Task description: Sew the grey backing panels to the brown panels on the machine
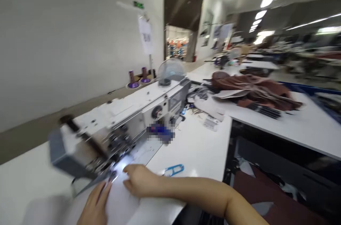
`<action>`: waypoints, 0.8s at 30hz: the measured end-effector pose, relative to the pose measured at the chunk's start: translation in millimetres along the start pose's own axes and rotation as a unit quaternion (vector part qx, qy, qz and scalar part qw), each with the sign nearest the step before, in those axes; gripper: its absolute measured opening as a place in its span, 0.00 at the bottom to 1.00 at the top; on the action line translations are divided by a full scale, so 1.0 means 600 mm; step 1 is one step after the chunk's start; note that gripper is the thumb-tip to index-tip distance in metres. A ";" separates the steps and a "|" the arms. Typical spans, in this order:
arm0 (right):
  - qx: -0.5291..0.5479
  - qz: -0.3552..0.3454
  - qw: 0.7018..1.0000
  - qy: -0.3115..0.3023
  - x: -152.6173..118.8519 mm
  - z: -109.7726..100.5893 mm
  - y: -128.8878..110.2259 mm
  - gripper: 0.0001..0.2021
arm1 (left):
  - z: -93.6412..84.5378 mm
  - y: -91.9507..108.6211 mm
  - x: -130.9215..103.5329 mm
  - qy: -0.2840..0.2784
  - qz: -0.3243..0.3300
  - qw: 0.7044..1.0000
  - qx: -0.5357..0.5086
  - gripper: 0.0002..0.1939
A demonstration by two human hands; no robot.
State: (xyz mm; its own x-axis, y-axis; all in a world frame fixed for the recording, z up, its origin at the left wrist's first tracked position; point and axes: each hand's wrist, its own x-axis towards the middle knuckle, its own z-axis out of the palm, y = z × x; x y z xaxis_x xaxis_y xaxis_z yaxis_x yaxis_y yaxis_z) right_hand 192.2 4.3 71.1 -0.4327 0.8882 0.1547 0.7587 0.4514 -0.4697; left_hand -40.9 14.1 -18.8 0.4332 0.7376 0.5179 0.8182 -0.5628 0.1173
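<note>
Pale sheet beneath your hands

Your left hand: fingers extended, slightly parted; right hand curled, pinching or not, cannot tell. Step appears to be guiding at the sewing machine just ahead; next likely calls for steady alignment

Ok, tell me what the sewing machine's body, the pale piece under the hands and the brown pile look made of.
Sewing machine's body: probably painted metal; smooth white casing. Pale piece: perhaps fabric or leather backing; looks matte, but blurred. Brown pile: likely leather or imitation leather; soft, dull folds.
</note>
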 end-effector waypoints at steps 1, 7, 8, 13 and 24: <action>0.006 0.033 0.999 -0.031 0.015 0.008 -0.012 0.15 | -0.010 0.014 -0.002 0.007 -0.030 0.999 0.020 0.28; -0.061 0.106 0.981 -0.152 0.069 0.042 -0.055 0.11 | -0.033 0.055 0.008 -0.029 -0.069 0.997 0.031 0.24; -0.075 0.098 0.980 -0.154 0.067 0.047 -0.058 0.10 | -0.034 0.056 0.007 -0.027 -0.069 0.997 0.031 0.24; -0.171 -0.014 0.982 -0.082 0.033 0.080 -0.062 0.10 | -0.035 0.059 0.001 -0.019 -0.079 0.996 0.021 0.26; -0.259 -0.139 0.955 -0.030 0.013 0.100 -0.033 0.13 | -0.035 0.074 0.027 -0.064 -0.064 0.996 0.011 0.20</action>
State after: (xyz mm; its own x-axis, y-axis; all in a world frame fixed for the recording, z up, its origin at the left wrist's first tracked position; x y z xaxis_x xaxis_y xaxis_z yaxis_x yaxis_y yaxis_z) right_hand 144.3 -2.9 29.4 -0.6679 0.7282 0.1540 0.7429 0.6648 0.0783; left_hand -5.8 -7.1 12.7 0.3680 0.8449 0.3881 0.8773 -0.4539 0.1562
